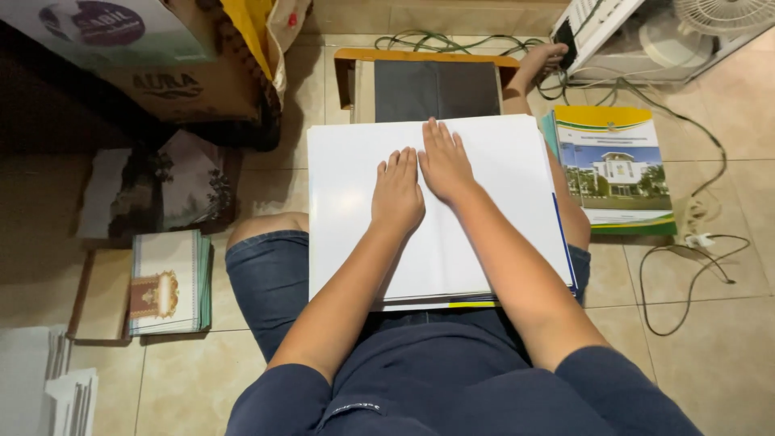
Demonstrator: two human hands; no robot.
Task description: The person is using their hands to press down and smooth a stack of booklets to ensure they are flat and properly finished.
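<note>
Hands lie flat, side by side, on a stack of white sheets (440,206) that rests across my lap as I sit on the tiled floor (710,355). My left hand (397,194) and my right hand (443,161) both press palm down near the middle of the top sheet, fingers straight and close together, pinching nothing; the thumbs nearly touch. Coloured edges show under the stack at its 5 o'clock corner. I judge this as the smoothing or squaring step on the pile; lifting or shifting a sheet would call for curling the fingers to an edge.

At 12 o'clock of the stack sits a low wooden stand with a dark panel (436,89). At 3 o'clock lies a pile of printed covers with a building photo (617,169), with grey cables (694,266) trailing beyond. At 9 o'clock is a pile of cream booklets (169,282).
</note>
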